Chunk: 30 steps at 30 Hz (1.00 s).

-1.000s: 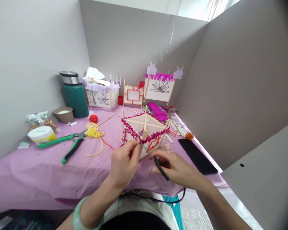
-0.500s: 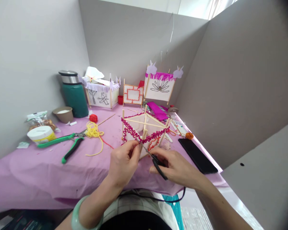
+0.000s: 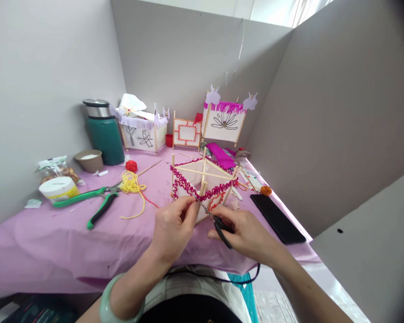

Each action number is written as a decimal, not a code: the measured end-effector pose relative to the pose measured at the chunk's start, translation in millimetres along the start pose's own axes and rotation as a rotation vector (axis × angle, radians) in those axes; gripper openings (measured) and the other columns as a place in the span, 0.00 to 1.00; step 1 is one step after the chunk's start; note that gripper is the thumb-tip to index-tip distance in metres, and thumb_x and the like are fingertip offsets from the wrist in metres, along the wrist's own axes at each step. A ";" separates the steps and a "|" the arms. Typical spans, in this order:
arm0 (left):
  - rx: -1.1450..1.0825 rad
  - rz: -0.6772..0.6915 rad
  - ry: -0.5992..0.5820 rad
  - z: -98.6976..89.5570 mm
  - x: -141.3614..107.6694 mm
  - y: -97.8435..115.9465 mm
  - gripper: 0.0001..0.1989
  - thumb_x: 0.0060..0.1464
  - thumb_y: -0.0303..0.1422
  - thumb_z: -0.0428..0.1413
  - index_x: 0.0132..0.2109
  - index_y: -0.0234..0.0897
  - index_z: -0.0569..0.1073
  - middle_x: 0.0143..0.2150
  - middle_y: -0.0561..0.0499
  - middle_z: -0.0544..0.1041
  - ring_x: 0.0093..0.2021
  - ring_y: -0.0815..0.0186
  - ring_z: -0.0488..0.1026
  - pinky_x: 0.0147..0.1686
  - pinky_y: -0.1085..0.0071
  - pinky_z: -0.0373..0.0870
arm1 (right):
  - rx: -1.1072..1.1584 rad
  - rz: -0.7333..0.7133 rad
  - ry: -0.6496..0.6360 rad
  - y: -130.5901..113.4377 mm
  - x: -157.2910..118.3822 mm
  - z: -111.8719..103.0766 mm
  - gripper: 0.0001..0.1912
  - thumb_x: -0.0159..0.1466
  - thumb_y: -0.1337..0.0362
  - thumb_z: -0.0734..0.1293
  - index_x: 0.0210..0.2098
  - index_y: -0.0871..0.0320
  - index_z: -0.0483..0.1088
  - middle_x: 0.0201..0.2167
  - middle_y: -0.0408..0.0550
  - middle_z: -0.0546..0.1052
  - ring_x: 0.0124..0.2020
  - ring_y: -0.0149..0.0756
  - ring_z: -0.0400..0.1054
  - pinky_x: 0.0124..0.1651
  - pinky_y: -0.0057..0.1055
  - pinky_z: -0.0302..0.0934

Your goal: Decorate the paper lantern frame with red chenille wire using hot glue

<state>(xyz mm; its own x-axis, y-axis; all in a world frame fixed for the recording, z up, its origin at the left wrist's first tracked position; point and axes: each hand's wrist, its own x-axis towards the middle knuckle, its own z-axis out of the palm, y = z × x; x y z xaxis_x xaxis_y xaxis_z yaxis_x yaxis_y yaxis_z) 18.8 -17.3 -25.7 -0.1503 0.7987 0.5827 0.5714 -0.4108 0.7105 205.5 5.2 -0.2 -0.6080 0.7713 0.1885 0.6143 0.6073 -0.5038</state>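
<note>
A small wooden-stick frame (image 3: 204, 174) with pale panels stands in front of me, its upper edges trimmed with curled magenta yarn (image 3: 218, 190). My left hand (image 3: 173, 224) is closed in a pinch on the magenta yarn at the near corner post; the pinched end is mostly hidden by the fingertips. In my right hand (image 3: 244, 231) are small scissors (image 3: 222, 229) with black handles. Their thin blades point up and left, reaching the yarn beside my left fingertips. An orange-red yarn outline (image 3: 217, 200) decorates the panel behind the scissors.
Left lie green-handled pliers (image 3: 103, 197), yellow yarn (image 3: 130, 183), a red yarn ball (image 3: 131, 166), a white tub (image 3: 58, 188) and a green flask (image 3: 104, 134). A black phone (image 3: 276, 219) lies right. Decorated panels (image 3: 224, 123) stand behind, between grey partitions (image 3: 188, 54).
The scissors' handles have shifted slightly as my right fingers moved, the lower loop drawing up a little. My left hand and the stick frame stay in place.
</note>
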 end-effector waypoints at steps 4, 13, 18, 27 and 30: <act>-0.031 -0.032 -0.002 0.8 -3.2 -2.4 0.09 0.57 0.32 0.52 0.36 0.35 0.75 0.21 0.56 0.71 0.18 0.75 0.64 0.20 0.79 0.59 | -0.039 0.001 0.014 1.6 -1.4 2.3 0.13 0.62 0.52 0.68 0.39 0.54 0.71 0.23 0.38 0.68 0.25 0.32 0.60 0.29 0.26 0.50; 0.203 -0.110 0.126 -25.9 7.5 -41.0 0.14 0.59 0.35 0.50 0.48 0.35 0.73 0.33 0.50 0.77 0.27 0.68 0.72 0.28 0.73 0.68 | -0.025 0.074 -0.059 -3.9 -15.4 6.0 0.16 0.60 0.55 0.70 0.47 0.50 0.69 0.29 0.39 0.75 0.29 0.34 0.68 0.33 0.28 0.56; 0.368 -0.058 0.195 -52.9 3.7 -40.6 0.21 0.57 0.37 0.50 0.54 0.30 0.70 0.52 0.38 0.72 0.38 0.61 0.74 0.38 0.65 0.71 | 0.059 0.114 0.017 -21.3 -11.6 28.6 0.24 0.59 0.63 0.70 0.54 0.52 0.64 0.39 0.45 0.77 0.38 0.39 0.71 0.39 0.32 0.60; -0.109 -0.217 -0.263 -26.6 -45.2 -9.6 0.13 0.63 0.38 0.46 0.43 0.38 0.73 0.36 0.50 0.77 0.35 0.66 0.74 0.35 0.72 0.69 | 0.128 -0.019 0.135 -38.7 -6.3 83.1 0.31 0.61 0.72 0.62 0.64 0.63 0.55 0.57 0.60 0.70 0.57 0.46 0.66 0.56 0.43 0.63; -0.129 -0.229 -0.249 -19.0 -49.0 -16.4 0.11 0.62 0.38 0.47 0.44 0.38 0.70 0.38 0.48 0.77 0.35 0.65 0.74 0.36 0.70 0.70 | 0.151 -0.063 0.163 -35.5 -5.4 92.7 0.30 0.62 0.73 0.60 0.64 0.65 0.56 0.59 0.63 0.68 0.57 0.48 0.66 0.57 0.46 0.63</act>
<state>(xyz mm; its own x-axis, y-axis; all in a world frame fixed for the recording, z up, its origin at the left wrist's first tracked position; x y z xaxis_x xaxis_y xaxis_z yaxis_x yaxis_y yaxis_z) 1.5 -58.0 -58.4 -0.0523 0.9525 0.3001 0.4367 -0.2485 0.8646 140.3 -38.1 -61.4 -0.5458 0.7605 0.3517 0.4876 0.6296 -0.6049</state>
